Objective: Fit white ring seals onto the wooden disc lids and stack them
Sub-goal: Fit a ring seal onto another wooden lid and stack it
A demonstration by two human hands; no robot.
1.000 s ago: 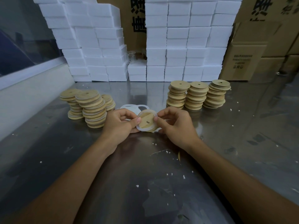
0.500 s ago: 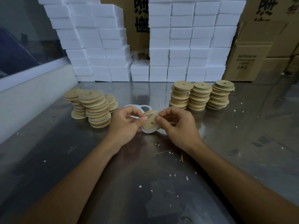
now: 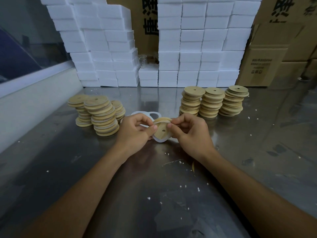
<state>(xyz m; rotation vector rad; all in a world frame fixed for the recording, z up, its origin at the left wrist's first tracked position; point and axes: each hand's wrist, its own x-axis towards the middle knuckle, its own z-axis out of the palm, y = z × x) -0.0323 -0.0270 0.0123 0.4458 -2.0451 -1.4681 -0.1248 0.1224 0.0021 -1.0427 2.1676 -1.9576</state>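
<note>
Both hands hold one wooden disc lid (image 3: 162, 130) tilted on edge above the steel table, a small hole in its face. A white ring seal (image 3: 158, 139) hangs partly around the lid's rim. My left hand (image 3: 135, 132) pinches the lid and seal from the left; my right hand (image 3: 190, 133) pinches them from the right at the top edge. Loose white ring seals (image 3: 155, 115) lie on the table just behind the hands. Stacks of lids with white seals (image 3: 103, 115) stand at the left. Three stacks of bare wooden lids (image 3: 212, 103) stand at the right.
White foam blocks (image 3: 193, 48) are piled along the back, with cardboard boxes (image 3: 264, 66) behind and to the right. A white ledge (image 3: 34, 103) borders the steel table (image 3: 154, 194) on the left. White crumbs lie scattered on the table.
The lid has been turned and lifted slightly between my fingers, and the seal now sits further around its rim. The stacks have not moved.
</note>
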